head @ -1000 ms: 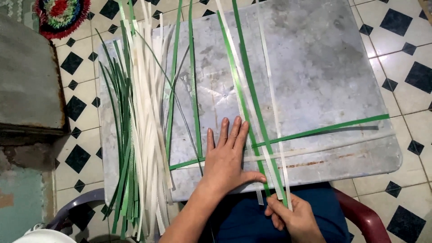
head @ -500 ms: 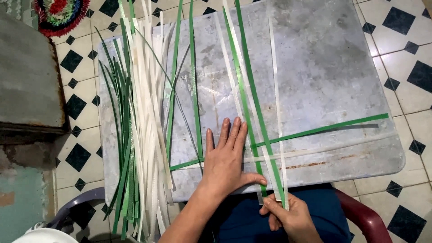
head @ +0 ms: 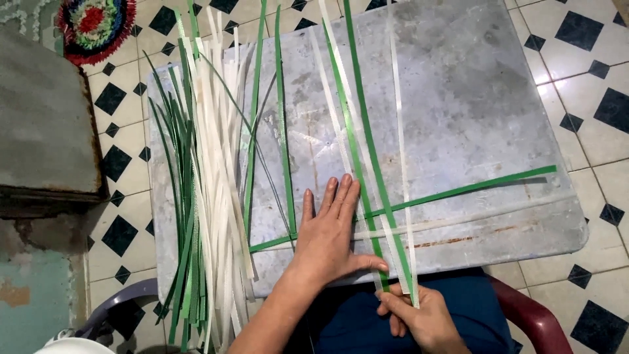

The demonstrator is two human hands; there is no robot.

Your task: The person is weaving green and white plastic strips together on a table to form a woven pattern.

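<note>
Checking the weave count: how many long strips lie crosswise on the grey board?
2: a green flat strip runs from under the left hand to the right edge; a white flat strip lies just below it. Others may be hidden.

Home craft corner: tiled floor (head: 593,85), rug (head: 95,26)

Glossy plastic-looking green and white strips (head: 357,164) lie on a scuffed, matt metal tabletop (head: 478,105).

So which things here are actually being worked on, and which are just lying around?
In use:
left hand flat on the crossing strips
right hand pinching the white strip
metal board

Lying about:
strip bundle
crocheted mat
red chair
</note>
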